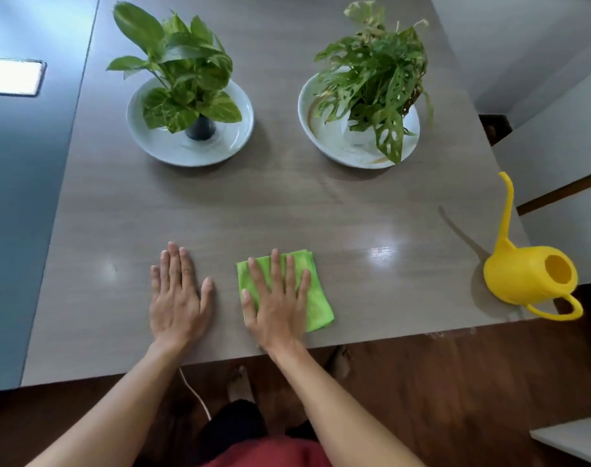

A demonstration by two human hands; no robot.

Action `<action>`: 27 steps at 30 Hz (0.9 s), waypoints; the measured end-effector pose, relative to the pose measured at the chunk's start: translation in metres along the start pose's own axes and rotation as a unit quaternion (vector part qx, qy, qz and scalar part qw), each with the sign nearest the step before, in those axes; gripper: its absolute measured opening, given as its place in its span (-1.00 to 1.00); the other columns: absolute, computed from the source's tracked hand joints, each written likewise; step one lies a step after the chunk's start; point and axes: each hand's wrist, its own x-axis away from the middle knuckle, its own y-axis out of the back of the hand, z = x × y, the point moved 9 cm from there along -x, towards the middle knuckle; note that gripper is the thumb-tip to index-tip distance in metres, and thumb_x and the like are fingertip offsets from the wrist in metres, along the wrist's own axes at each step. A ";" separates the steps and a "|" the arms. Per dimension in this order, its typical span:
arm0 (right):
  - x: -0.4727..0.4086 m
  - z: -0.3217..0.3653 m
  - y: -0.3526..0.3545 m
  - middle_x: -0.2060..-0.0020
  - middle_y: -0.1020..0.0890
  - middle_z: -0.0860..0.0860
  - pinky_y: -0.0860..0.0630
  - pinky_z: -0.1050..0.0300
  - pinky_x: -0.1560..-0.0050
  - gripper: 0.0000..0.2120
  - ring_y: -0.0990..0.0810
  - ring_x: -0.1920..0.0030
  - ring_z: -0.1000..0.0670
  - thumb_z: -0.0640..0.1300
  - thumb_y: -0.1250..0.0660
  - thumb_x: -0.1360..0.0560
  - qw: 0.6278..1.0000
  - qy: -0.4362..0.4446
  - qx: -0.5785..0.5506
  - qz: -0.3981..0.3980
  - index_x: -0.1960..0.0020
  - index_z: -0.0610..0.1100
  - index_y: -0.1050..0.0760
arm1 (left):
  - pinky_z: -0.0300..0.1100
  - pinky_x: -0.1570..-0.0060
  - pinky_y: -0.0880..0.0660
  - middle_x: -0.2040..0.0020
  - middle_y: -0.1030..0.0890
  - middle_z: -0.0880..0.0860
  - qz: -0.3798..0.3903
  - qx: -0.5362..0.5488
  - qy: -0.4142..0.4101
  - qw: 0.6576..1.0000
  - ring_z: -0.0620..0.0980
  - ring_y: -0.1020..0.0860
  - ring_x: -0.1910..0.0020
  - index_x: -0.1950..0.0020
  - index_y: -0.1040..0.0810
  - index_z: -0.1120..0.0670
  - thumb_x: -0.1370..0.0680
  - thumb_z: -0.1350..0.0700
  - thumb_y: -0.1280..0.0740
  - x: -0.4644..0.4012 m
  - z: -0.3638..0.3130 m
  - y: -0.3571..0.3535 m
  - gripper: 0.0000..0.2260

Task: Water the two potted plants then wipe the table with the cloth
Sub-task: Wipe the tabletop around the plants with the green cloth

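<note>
Pressing flat, fingers spread: right hand (pixel 276 298) on green cloth (pixel 316 298), left hand (pixel 177 293) on bare desk (pixel 287 210) near edge. No writing legible.

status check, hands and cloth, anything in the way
Left hand flat on table. Right hand flat on green cloth. Nothing close by.

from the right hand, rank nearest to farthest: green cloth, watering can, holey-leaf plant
1. green cloth: under the right hand.
2. holey-leaf plant: far side of the table, in its white dish.
3. watering can: at the table's right edge.
</note>
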 end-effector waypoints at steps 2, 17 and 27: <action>0.002 -0.008 0.003 -0.64 -0.04 -0.05 0.02 -0.36 -0.54 -0.41 0.02 -0.63 -0.15 0.25 -0.08 -0.61 1.000 0.023 0.004 0.000 -0.60 0.18 -0.11 | -0.05 -0.57 0.26 -0.64 0.11 0.13 0.002 0.002 0.011 1.000 0.03 0.16 -0.62 -0.63 0.07 0.20 -0.62 -0.21 0.07 -0.002 -0.001 0.000 -0.30; -0.115 -0.291 0.068 -0.63 -0.03 -0.09 0.11 -0.38 -0.53 -0.37 0.04 -0.62 -0.20 0.27 0.11 -0.58 0.963 -0.268 0.016 0.006 -0.61 0.10 -0.12 | 0.06 -0.58 0.13 -0.64 0.08 0.16 -0.009 -0.018 0.020 1.000 0.06 0.13 -0.63 -0.62 0.05 0.21 -0.62 -0.20 0.05 -0.001 -0.001 -0.004 -0.30; -0.096 -0.008 0.009 -0.63 -0.07 -0.06 0.10 -0.32 -0.55 -0.42 -0.01 -0.62 -0.16 0.22 -0.09 -0.59 0.998 0.049 -0.025 0.021 -0.59 0.17 -0.16 | 0.05 -0.58 0.15 -0.64 0.08 0.15 -0.008 -0.014 0.015 1.000 0.03 0.14 -0.62 -0.62 0.03 0.22 -0.61 -0.21 0.05 -0.002 -0.001 -0.001 -0.29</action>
